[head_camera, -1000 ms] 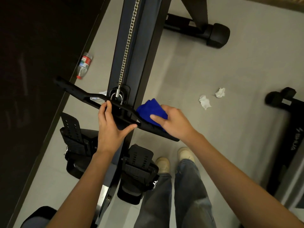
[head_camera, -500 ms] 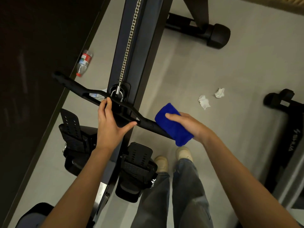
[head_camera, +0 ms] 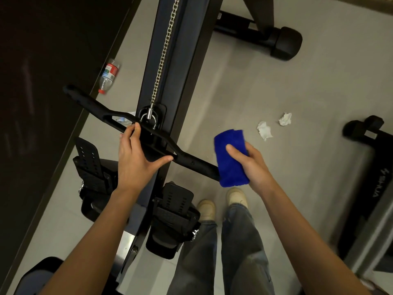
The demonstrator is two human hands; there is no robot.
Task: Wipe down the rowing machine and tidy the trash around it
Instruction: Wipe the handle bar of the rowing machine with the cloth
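head view: left hand (head_camera: 136, 158) grips handle (head_camera: 191, 161), right hand (head_camera: 253, 165) clutches cloth (head_camera: 229, 167) on its end; bottle (head_camera: 108, 76) lies sideways.

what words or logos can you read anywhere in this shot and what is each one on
"SHUA", with a small logo mark beside it: pale letters running lengthwise on the black frame of the other machine at the right edge.
Bottle label: red and white print, too blurred to read.
Rower, handle and cloth: no text visible.
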